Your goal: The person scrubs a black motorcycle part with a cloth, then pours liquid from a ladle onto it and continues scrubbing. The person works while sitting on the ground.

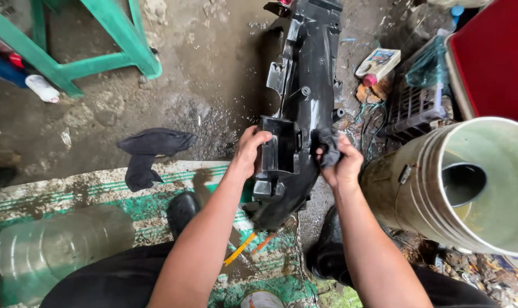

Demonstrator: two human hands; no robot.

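Forearms, bare, reaching down from camera. Left hand (248, 149): closed on rim of long black moulded plastic fender panel (301, 85), seemingly steadying it; panel lies lengthwise on wet concrete floor (213, 74). Right hand (341, 162): clenched around dark crumpled rag (329, 145), pressed to panel's edge. Adjacent: pale ribbed bucket (441, 188) close right, crowding that elbow; dark cloth (150, 151), green stool frame (99, 45), clear plastic jug (53, 245) left.

Both forearms are bare, with no sleeves, gloves, rings or watch showing. Black trousers (116, 282) cover the legs. Black shoes (182, 211) are on the feet.
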